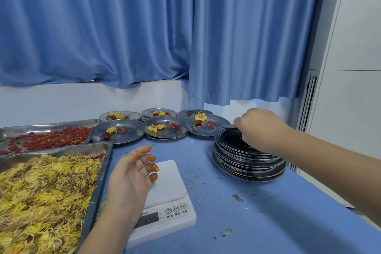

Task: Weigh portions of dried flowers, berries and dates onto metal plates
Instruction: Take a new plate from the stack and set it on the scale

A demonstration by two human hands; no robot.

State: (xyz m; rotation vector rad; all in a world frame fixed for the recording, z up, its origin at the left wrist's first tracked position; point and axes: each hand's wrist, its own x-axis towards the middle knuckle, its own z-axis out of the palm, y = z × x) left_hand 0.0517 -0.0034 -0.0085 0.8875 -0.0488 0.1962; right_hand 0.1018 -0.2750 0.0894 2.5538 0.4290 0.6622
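Observation:
A white digital scale [171, 189] sits on the blue table with nothing on its platform. My left hand [132, 177] hovers over its left side, fingers relaxed and stained orange, holding nothing. My right hand [257, 127] reaches to a stack of metal plates [247, 163] at the right and pinches the far rim of the top plate [228, 127], lifting that edge. A tray of yellow dried flowers [41, 196] lies at the near left, with a tray of red berries [45, 138] behind it. Several filled plates [117, 132] with flowers, berries and dates stand in rows at the back.
The table [268, 212] is blue and strewn with flower bits. Blue curtains [185, 26] hang behind above a white sill. A white standing air conditioner [350, 68] is at the right, past the table edge.

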